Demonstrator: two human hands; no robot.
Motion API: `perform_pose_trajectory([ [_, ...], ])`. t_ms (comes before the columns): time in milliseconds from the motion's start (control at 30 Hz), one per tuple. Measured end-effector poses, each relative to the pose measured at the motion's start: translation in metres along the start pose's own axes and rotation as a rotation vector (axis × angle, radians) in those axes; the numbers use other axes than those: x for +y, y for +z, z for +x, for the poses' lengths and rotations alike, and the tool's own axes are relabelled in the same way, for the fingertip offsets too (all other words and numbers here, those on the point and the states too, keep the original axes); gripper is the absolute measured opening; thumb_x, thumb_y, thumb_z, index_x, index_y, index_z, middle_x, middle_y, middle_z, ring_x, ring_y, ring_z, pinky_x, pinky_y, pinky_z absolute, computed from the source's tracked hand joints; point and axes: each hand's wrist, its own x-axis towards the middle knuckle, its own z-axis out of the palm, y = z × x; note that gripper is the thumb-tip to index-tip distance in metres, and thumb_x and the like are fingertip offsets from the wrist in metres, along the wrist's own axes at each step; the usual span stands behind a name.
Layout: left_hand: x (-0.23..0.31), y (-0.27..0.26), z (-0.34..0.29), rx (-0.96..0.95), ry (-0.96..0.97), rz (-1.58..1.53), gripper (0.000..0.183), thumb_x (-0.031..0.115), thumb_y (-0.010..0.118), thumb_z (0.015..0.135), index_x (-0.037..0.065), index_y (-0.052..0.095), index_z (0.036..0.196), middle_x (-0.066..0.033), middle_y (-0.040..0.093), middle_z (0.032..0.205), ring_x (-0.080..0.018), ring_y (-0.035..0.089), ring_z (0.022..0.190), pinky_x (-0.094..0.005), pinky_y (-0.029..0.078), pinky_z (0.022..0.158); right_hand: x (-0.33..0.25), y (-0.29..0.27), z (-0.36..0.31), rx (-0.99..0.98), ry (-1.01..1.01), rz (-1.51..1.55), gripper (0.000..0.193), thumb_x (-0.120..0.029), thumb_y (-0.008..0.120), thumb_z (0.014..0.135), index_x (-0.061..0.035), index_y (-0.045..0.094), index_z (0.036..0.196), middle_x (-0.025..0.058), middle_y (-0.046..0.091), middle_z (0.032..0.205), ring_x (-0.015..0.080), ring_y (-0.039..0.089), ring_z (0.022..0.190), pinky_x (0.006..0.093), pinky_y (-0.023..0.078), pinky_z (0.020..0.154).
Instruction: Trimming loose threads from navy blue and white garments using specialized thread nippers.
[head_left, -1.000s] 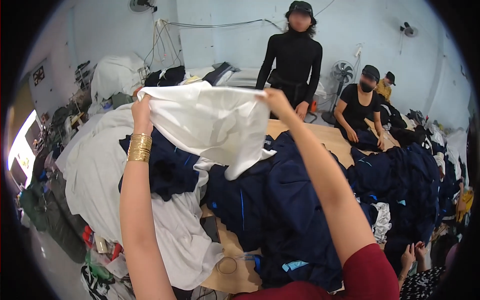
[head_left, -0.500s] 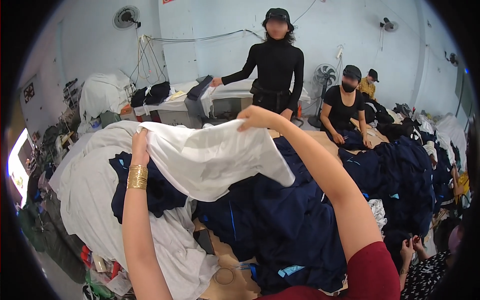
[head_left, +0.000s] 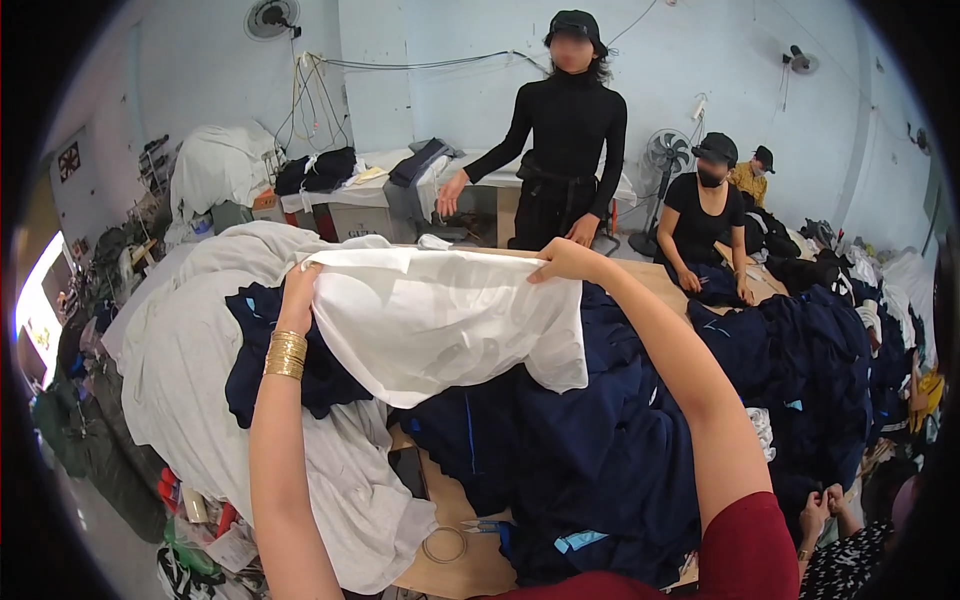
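A white cloth (head_left: 450, 320) is stretched between my two hands above the work table, its lower edge hanging loose. My left hand (head_left: 298, 295), below gold bangles on the wrist, grips its upper left corner. At the cloth's upper right edge, my right hand (head_left: 572, 261) pinches the fabric. Beneath it lies a heap of navy blue garments (head_left: 600, 450). Another navy piece (head_left: 265, 345) rests on the light grey fabric pile (head_left: 180, 370) beside my left forearm.
Thread snips (head_left: 482, 526), a thin ring (head_left: 444, 545) and a dark flat object (head_left: 407, 470) lie on the wooden table (head_left: 465, 575). Across the table stands a person in black (head_left: 575, 130); another person (head_left: 700, 215) sits at right. A further person's hands (head_left: 822, 508) show at lower right.
The white cloth has been pulled straighter, its right side now hanging down. The standing person has let go of a dark folded piece on the back table. The whole view has shifted slightly.
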Motion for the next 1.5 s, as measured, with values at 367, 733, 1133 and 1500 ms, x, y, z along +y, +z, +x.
perform_pose_trajectory([
  [367,0.0,0.031,0.001,0.027,-0.091,0.08,0.027,0.024,0.053,0.091,0.0,0.061,0.101,-0.0042,0.062,0.088,-0.0122,0.056,0.077,-0.0276,0.045,0.07,-0.025,-0.014,0.02,0.928,-0.157,-0.53,0.073,-0.018,0.069,0.069,-0.0172,0.037,0.135,0.0115,0.037,0.137,0.0304,0.041,0.121,0.0538,0.024,0.104],
  [733,0.041,0.118,-0.032,-0.344,0.331,0.509,0.032,0.028,0.054,0.09,0.0,0.062,0.101,-0.0182,0.065,0.083,-0.0212,0.057,0.07,-0.0327,0.045,0.07,-0.078,0.038,0.012,0.422,-0.079,-0.13,0.096,-0.033,0.076,0.065,-0.012,0.023,0.143,0.024,0.032,0.138,0.0387,0.03,0.129,0.0508,0.025,0.104],
  [1133,0.058,0.153,-0.001,-0.18,-0.001,0.068,0.044,0.031,0.055,0.089,0.015,0.048,0.13,-0.0043,0.05,0.123,-0.0152,0.044,0.116,-0.038,0.039,0.089,-0.027,-0.043,0.114,0.412,0.221,1.185,0.041,-0.021,0.036,0.092,0.0033,0.043,0.125,0.026,0.061,0.104,0.0362,0.065,0.086,0.049,0.054,0.075],
  [1500,-0.024,0.061,-0.166,-0.611,-0.415,-0.262,0.043,0.032,0.053,0.092,0.004,0.048,0.124,-0.0116,0.058,0.119,-0.0207,0.059,0.105,-0.0324,0.047,0.087,0.002,-0.051,0.157,0.666,0.205,1.165,0.037,-0.017,0.041,0.088,-0.0099,0.047,0.123,0.0145,0.057,0.106,0.0346,0.062,0.088,0.0518,0.05,0.069],
])
